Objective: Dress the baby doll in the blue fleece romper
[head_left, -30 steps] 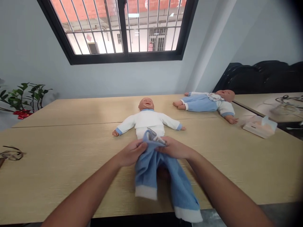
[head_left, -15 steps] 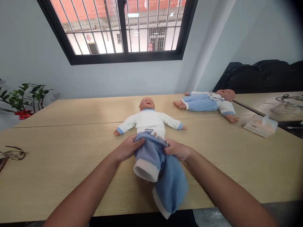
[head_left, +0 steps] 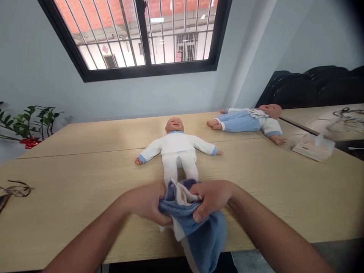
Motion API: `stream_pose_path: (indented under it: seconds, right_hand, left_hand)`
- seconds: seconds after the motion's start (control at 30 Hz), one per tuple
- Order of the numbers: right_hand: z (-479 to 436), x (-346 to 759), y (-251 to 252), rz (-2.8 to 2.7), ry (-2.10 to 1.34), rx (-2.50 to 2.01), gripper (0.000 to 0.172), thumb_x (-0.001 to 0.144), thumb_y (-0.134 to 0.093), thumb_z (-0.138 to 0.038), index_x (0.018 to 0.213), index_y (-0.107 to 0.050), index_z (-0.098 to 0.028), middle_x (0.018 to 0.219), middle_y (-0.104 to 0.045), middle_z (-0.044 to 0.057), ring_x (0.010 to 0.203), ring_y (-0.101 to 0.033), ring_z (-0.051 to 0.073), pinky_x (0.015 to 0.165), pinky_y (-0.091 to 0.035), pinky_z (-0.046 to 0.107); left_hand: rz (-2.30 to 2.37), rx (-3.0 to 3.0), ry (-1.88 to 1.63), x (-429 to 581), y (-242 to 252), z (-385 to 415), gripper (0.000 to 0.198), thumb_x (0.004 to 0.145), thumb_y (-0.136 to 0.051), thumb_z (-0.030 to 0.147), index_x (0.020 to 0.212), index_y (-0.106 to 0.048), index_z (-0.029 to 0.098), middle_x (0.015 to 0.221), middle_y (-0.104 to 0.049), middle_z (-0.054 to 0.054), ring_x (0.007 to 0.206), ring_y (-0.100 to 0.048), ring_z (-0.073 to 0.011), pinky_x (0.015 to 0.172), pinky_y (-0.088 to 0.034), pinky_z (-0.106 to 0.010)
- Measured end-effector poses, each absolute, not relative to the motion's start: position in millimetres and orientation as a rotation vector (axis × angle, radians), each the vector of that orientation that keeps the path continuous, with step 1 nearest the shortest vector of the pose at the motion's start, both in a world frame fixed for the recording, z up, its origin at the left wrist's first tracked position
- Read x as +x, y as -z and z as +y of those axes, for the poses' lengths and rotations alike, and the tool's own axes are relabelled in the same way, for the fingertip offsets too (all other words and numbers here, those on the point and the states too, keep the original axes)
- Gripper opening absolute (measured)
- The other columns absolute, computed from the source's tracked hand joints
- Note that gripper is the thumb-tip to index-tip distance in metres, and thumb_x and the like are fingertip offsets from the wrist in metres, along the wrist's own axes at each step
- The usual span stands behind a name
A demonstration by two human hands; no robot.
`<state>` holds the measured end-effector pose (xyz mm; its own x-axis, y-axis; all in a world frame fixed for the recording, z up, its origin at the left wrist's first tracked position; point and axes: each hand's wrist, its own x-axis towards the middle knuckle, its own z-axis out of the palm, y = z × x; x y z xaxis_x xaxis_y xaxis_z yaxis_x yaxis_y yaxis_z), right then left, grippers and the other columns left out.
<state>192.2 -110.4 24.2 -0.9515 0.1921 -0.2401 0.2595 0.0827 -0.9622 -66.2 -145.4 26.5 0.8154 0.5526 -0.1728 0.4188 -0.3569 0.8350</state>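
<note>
A baby doll [head_left: 178, 144] lies on its back in a white top with blue cuffs, its arms spread and its white legs showing down to about the knees. Blue doll trousers [head_left: 196, 227] with white trim are bunched over the lower legs, and part of them hangs past the table's front edge. My left hand [head_left: 152, 203] grips the waistband on the left side, thumb on the outside. On the other side my right hand [head_left: 212, 197] is closed on the same waistband. The doll's feet are hidden by the cloth and my hands.
A second doll [head_left: 247, 120] in blue and white lies at the back right of the wooden table [head_left: 85, 197]. Near it stands a clear box [head_left: 313, 148]. Glasses [head_left: 18, 189] lie at the left edge, and a potted plant [head_left: 31, 123] is beyond the far left corner.
Both hands have drawn the trousers down from the doll's waist toward the table's front edge, uncovering its white upper legs. The view has shifted slightly.
</note>
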Motion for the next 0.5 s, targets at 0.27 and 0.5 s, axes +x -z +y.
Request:
stream_pose_path:
  seconds: [0.27, 0.5]
  right_hand:
    - [-116, 176, -32, 2.752, 2.014, 0.997, 0.077, 0.102, -0.015, -0.073, 0.100, -0.067, -0.016, 0.090, -0.066, 0.006, 0.081, -0.059, 0.018, 0.077, -0.050, 0.032]
    - [-130, 140, -23, 2.890, 0.495, 1.601, 0.039, 0.098, -0.056, -0.051, 0.106, -0.062, -0.014, 0.099, -0.070, 0.016, 0.095, -0.065, 0.031, 0.084, -0.047, 0.040]
  left_hand:
    - [0.311, 2.621, -0.341, -18, -13, -186, 0.022, 0.090, -0.064, 0.037, 0.107, -0.068, 0.023, 0.120, -0.073, -0.003, 0.126, -0.060, -0.0254, 0.119, -0.039, -0.036]
    - [0.281, 2.864, -0.145, -8, 11, -192, 0.017, 0.096, -0.055, 0.034, 0.106, -0.065, 0.022, 0.112, -0.074, -0.003, 0.108, -0.065, -0.0243, 0.102, -0.050, -0.038]
